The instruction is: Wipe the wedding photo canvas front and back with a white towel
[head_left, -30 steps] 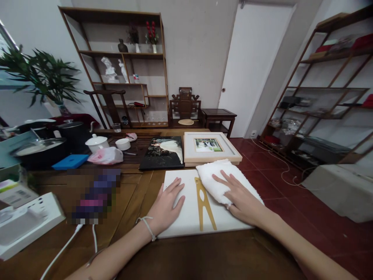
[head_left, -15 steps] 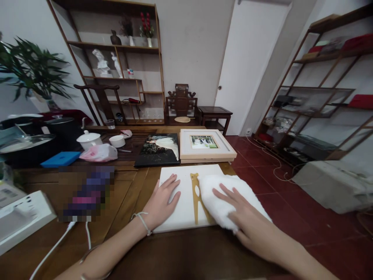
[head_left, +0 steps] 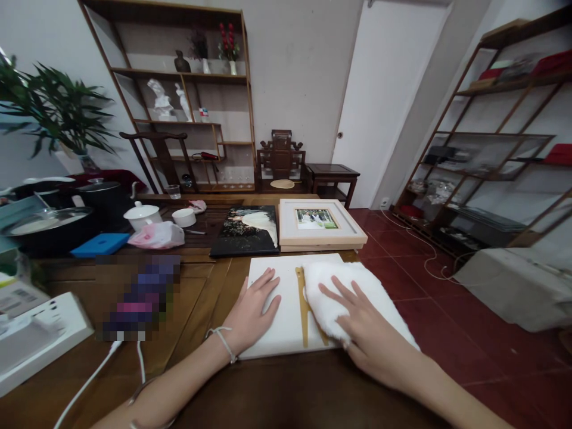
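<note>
A white board (head_left: 281,325) with a gold figure (head_left: 304,310) on it lies flat on the wooden table (head_left: 201,298) in front of me. My left hand (head_left: 254,310) rests open and flat on its left half. My right hand (head_left: 357,325) lies flat with spread fingers on a white cloth (head_left: 335,292), which covers the board's right half and part of the gold figure.
Behind the board lie a dark photo print (head_left: 248,229) and a light wooden picture frame (head_left: 319,225). To the left are a teapot (head_left: 142,214), a cup (head_left: 184,217), a pink bag (head_left: 156,235), a blue box (head_left: 99,244), pots, a white box (head_left: 40,336) and cables. Shelves line the walls.
My right hand has slid the cloth over the board, toward me and then slightly left and forward. My left hand has stayed flat on the board.
</note>
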The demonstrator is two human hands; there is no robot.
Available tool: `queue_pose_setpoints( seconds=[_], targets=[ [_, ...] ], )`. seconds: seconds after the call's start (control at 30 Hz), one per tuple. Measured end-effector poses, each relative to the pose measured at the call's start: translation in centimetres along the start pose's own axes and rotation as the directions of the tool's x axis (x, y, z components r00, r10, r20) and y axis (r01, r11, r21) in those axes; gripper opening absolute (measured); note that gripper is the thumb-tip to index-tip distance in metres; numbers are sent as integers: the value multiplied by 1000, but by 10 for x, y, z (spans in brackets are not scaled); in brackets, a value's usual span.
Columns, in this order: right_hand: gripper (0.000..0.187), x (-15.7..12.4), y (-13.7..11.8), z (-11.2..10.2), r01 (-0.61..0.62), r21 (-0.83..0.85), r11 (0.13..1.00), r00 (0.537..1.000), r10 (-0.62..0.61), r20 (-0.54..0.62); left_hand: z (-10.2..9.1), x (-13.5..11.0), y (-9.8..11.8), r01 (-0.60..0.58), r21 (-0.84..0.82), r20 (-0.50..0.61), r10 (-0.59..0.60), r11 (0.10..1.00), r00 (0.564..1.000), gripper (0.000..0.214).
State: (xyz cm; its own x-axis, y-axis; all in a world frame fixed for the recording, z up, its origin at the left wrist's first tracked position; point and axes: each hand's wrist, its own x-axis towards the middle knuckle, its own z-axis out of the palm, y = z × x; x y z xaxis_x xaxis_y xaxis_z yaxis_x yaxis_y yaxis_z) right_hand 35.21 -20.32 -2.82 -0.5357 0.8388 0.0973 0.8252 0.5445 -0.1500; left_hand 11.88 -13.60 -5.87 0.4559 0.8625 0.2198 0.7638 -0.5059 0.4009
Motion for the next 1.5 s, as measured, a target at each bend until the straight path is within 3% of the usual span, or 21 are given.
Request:
queue_pose_setpoints(
  seconds=[0.1, 0.2, 0.37, 0.47, 0.57, 0.67, 0.9, 0.97, 1.03, 1.27, 1.4, 1.5],
  targets=[
    [33, -22, -19, -7, 36, 65, 997, 998, -40, 52, 2, 0, -1, 0, 5, -2, 0, 1000, 1000, 38],
    [35, -22, -24, -10, 70, 141, 988, 997, -74, 29, 3, -1, -3, -14, -1, -22, 14, 1000, 1000, 37],
    [18, 28, -4, -1, 42, 171, 984, 995, -26, -96, 0, -2, -1, -9, -19, -18, 9, 1000, 1000, 37],
    [22, 62, 6, 2, 77, 159, 984, 993, -62, -99, -2, -2, 1, -6, -27, -16, 6, 1000, 1000, 38],
    [19, 77, 7, 2, 121, 121, 985, 991, -113, -76, -2, -1, 1, -5, -36, -7, 4, 999, 1000, 37],
    [19, 68, -3, 4, 162, 89, 983, 986, -159, -40, -1, -1, -1, -3, -61, -9, 2, 998, 1000, 37],
    [19, 8, -45, -2, 225, 114, 968, 968, -235, 88, -2, -1, 0, -7, -40, -1, 7, 999, 1000, 36],
    [19, -1, -47, -9, 247, 141, 959, 953, -267, 144, -2, -1, -1, -8, -33, -1, 7, 999, 1000, 38],
    [21, -1, -40, -15, 245, 164, 955, 955, -267, 129, -1, -1, -2, -11, -32, -3, 11, 999, 1000, 38],
    [27, 54, 6, -10, 173, 116, 978, 985, -175, -1, 0, -1, -2, -11, -28, -1, 11, 1000, 1000, 37],
    [34, 83, 12, -1, 171, 101, 980, 985, -169, -25, 0, -2, -2, 2, -63, -18, -3, 998, 1000, 39],
    [35, 80, 6, 2, 173, 106, 979, 985, -172, -19, 1, -1, -3, 12, -83, -27, -14, 997, 1000, 41]
  ],
)
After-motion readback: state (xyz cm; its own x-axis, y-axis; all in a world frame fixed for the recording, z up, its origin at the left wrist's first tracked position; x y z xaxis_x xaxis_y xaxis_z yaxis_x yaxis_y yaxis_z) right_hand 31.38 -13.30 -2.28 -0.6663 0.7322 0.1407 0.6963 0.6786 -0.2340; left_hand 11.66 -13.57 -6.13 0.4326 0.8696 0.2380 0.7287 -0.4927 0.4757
